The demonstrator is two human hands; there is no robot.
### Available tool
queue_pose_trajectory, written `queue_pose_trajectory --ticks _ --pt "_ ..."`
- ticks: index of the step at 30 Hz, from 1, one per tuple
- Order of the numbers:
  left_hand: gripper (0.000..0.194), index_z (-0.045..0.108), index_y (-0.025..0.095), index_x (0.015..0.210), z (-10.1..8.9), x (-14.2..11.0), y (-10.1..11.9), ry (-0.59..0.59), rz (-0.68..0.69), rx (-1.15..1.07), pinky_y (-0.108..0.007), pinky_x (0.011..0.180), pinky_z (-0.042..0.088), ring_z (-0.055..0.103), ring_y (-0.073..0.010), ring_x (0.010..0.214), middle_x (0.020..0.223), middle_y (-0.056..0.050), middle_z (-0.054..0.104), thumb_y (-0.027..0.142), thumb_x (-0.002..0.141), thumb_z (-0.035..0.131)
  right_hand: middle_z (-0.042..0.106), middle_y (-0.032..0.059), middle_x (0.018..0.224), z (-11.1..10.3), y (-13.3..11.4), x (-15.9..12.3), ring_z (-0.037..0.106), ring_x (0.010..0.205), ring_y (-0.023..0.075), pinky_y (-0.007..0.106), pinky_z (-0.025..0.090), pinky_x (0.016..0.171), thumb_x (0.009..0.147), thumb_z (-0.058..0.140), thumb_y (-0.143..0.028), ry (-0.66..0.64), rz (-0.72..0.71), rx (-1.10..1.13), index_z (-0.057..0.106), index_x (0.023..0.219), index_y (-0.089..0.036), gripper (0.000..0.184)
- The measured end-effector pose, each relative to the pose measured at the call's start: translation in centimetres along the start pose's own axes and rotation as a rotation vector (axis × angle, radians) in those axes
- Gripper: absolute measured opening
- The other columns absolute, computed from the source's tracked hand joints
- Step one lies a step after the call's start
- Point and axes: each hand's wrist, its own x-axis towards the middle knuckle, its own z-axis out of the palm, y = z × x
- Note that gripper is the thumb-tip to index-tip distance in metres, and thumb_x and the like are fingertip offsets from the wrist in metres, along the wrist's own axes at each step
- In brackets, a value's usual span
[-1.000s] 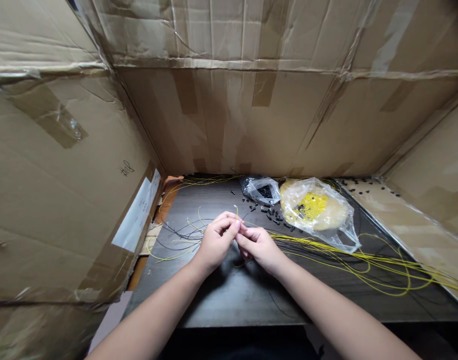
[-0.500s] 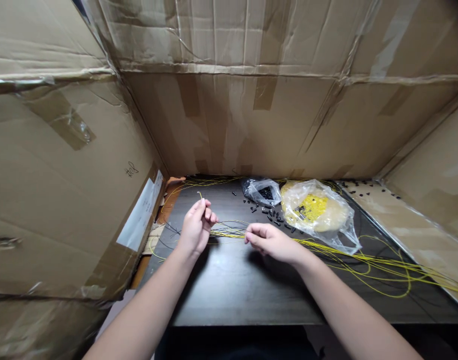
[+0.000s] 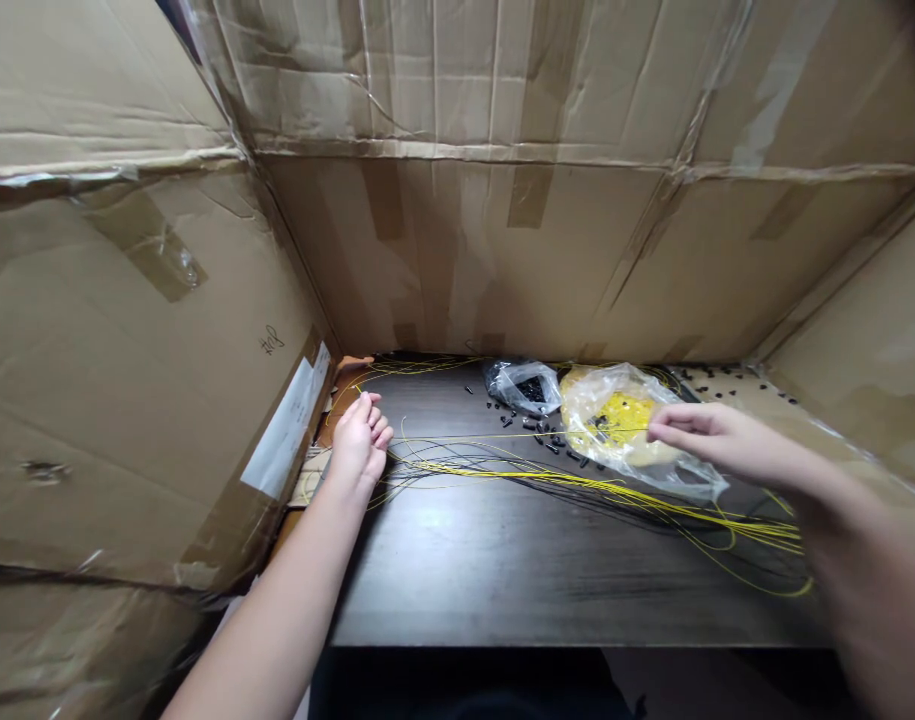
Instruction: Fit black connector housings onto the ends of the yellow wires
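At the left side of the table, my left hand (image 3: 362,440) is closed in a pinch on a thin yellow wire, whose short end (image 3: 359,391) pokes up above the fingertips. My right hand (image 3: 693,432) is raised over the bag of yellow parts, thumb and fingers pinched on a thin wire (image 3: 502,436). That wire runs nearly straight across toward my left hand; where it meets the left fingers is hidden. Below it, a loose bundle of yellow and black wires (image 3: 562,477) lies across the table.
Behind the wires are a clear bag of black parts (image 3: 523,388) and a larger bag of yellow parts (image 3: 623,415). Small black pieces (image 3: 552,449) lie scattered before them on the dark table (image 3: 502,570). Cardboard walls (image 3: 457,270) enclose the back and sides.
My right hand has moved far right and slightly up, drawing a wire out straight above the bundle. My left hand has shifted a little left, still pinching the yellow wire.
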Motion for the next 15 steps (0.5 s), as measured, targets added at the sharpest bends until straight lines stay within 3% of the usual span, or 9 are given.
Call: queue_pose_trajectory --ticks 2,5,7,15 --pt "0.017 0.056 0.016 0.083 -0.2 0.3 0.0 0.024 0.020 0.025 -0.015 0.034 0.015 0.020 -0.0035 0.036 0.049 0.011 0.026 0.029 0.091 0.060 0.066 0.0104 0.081 -2.5 1.5 -0.5 0.056 0.066 0.0148 0.030 0.041 0.060 0.081 0.059 -0.069 -0.111 0.088 -0.012 0.073 0.089 -0.017 0.054" --pt "0.016 0.056 0.015 0.083 -0.5 0.6 0.1 0.064 0.055 0.071 -0.015 0.034 0.015 0.019 -0.0031 0.035 0.048 0.011 0.025 0.029 0.090 0.060 0.068 0.0118 0.088 -5.8 3.7 -1.5 0.058 0.076 0.0162 0.033 0.041 0.068 0.078 0.063 -0.068 -0.034 0.148 -0.038 0.074 0.091 -0.019 0.052" --pt "0.017 0.057 0.015 0.083 -0.7 0.8 0.2 0.084 0.076 0.102 -0.014 0.034 0.015 0.019 -0.0030 0.035 0.048 0.011 0.025 0.030 0.089 0.061 0.068 0.0116 0.089 -7.3 4.7 -2.3 0.054 0.070 0.0128 0.035 0.038 0.064 0.077 0.062 -0.068 0.022 0.184 -0.046 0.075 0.095 -0.021 0.052" --pt "0.020 0.056 0.015 0.082 -1.2 1.4 0.7 0.152 0.172 0.228 -0.014 0.033 0.015 0.020 -0.0027 0.034 0.049 0.011 0.027 0.033 0.087 0.061 0.070 0.0137 0.091 -8.9 6.6 -4.8 0.056 0.069 0.0127 0.038 0.035 0.061 0.071 0.065 -0.071 0.080 0.271 -0.083 0.077 0.097 -0.023 0.056"
